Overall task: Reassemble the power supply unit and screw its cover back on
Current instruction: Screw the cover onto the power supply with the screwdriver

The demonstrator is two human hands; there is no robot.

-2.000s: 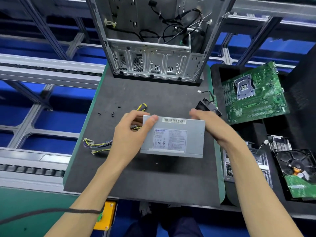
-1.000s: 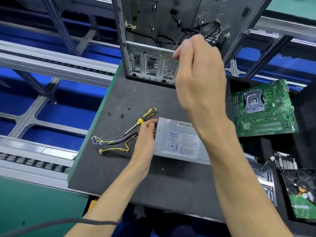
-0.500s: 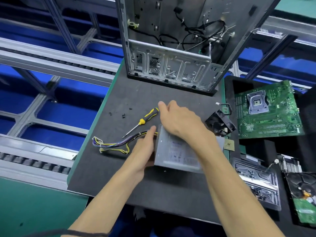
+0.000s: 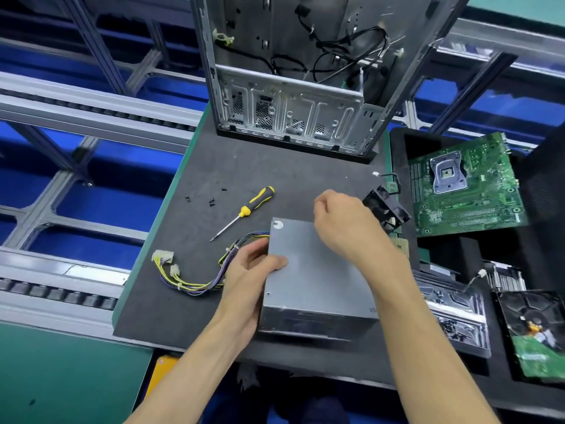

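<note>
Cover on PSU point(image 4: 318, 270), screw step pending. Left hand point(image 4: 247, 280) grips PSU side; right hand point(image 4: 342, 221) curled, contents unclear. Next: grab screwdriver point(image 4: 244, 211), loose screws point(image 4: 211, 201).

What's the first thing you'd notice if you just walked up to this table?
The plain grey metal power supply box in the middle of the dark mat, with the left hand gripping its side and the right hand curled over its far edge. Left of it lie a yellow-and-black screwdriver and a bundle of coloured wires.
</note>
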